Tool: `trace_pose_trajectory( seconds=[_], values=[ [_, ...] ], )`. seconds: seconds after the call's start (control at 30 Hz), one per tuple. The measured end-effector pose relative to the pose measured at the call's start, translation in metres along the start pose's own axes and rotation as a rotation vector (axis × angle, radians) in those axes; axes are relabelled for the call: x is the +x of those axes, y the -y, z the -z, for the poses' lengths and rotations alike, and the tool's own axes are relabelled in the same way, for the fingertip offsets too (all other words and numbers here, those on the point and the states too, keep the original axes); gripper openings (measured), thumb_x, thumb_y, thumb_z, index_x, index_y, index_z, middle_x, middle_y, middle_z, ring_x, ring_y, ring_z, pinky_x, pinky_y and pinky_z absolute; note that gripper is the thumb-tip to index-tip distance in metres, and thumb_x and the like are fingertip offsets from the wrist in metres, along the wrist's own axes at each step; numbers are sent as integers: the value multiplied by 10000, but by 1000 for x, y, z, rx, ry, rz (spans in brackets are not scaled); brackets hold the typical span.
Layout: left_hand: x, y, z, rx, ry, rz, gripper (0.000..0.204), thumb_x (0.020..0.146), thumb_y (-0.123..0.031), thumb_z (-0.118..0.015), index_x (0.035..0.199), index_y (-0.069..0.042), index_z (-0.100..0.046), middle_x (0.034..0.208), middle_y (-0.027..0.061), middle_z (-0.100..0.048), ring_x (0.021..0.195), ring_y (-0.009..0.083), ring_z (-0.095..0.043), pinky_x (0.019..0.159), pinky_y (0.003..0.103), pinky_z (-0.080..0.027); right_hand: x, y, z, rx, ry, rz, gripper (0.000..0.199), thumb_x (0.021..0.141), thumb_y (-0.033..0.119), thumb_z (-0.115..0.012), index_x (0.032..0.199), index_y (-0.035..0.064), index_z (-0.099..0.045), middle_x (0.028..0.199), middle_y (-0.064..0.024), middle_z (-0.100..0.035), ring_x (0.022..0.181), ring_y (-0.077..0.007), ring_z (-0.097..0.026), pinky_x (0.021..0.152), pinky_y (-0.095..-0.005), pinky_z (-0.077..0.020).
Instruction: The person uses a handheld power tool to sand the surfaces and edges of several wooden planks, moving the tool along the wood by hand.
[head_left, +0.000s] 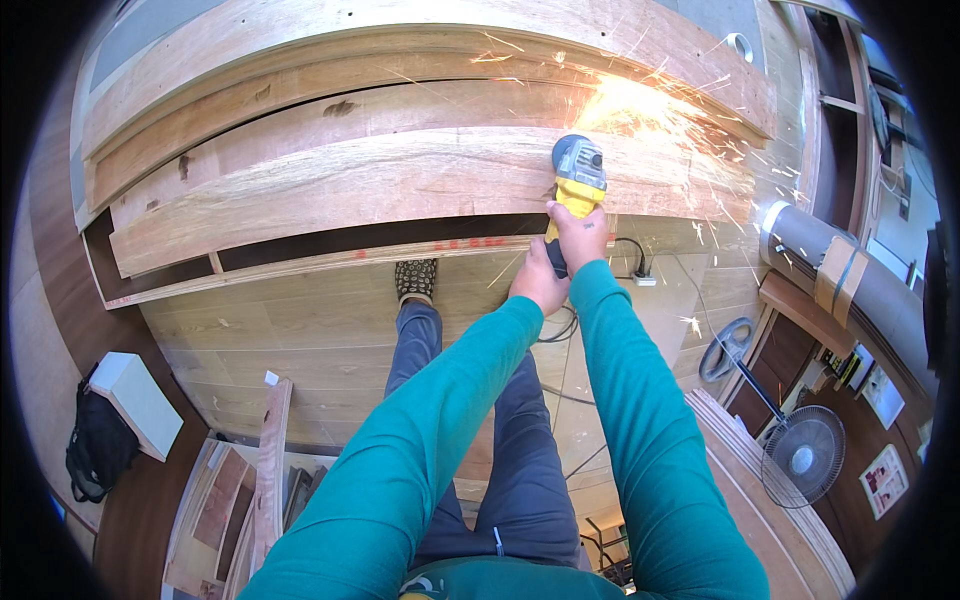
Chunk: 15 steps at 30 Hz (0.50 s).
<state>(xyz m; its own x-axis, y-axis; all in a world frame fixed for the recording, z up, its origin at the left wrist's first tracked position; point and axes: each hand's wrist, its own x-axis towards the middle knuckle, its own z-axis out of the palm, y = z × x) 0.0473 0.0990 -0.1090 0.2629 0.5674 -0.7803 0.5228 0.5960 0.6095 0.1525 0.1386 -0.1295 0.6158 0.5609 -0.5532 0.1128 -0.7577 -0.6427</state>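
A yellow and grey angle grinder [579, 172] is held out in front of me over a stack of wooden boards. My right hand [582, 236] wraps round its yellow body. Lower down, my left hand [540, 279] grips the dark rear end of the handle. A bright spray of orange sparks [640, 108] flies from the grinder's head toward the far right. Under the tool lies the nearest pale plank [400, 185], part of a row of long boards. The grinder's disc and its exact point of contact are hidden in the glare.
A power socket [645, 280] with a plugged cord lies on the floor near my hands. To the right are a large grey roll [800, 240] and a standing fan [803, 457]. Offcuts [270, 460], a black bag [100, 440] and a white box [137, 405] are at left.
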Motion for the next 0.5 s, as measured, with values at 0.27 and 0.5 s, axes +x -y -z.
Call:
trace_pose_trajectory(
  seconds=[0.27, 0.5],
  values=[
    [-2, -7, 6, -20, 48, -9, 762, 829, -371, -846, 1312, 31, -415, 1293, 320, -629, 1195, 471, -654, 989, 513, -540, 1, -1, 3, 4, -4, 2, 474, 820, 183, -855, 1190, -19, -640, 1065, -102, -738, 920, -181, -700, 841, -339, -557],
    [-2, -4, 1, -25, 53, -38, 763, 834, -365, -831, 1332, 16, -397, 1294, 326, -618, 1178, 489, -649, 981, 535, -541, -2, 5, 6, 27, -42, -36, 482, 802, 196, -867, 1175, -21, -652, 1057, -107, -739, 908, -184, -701, 824, -341, -560]
  ],
)
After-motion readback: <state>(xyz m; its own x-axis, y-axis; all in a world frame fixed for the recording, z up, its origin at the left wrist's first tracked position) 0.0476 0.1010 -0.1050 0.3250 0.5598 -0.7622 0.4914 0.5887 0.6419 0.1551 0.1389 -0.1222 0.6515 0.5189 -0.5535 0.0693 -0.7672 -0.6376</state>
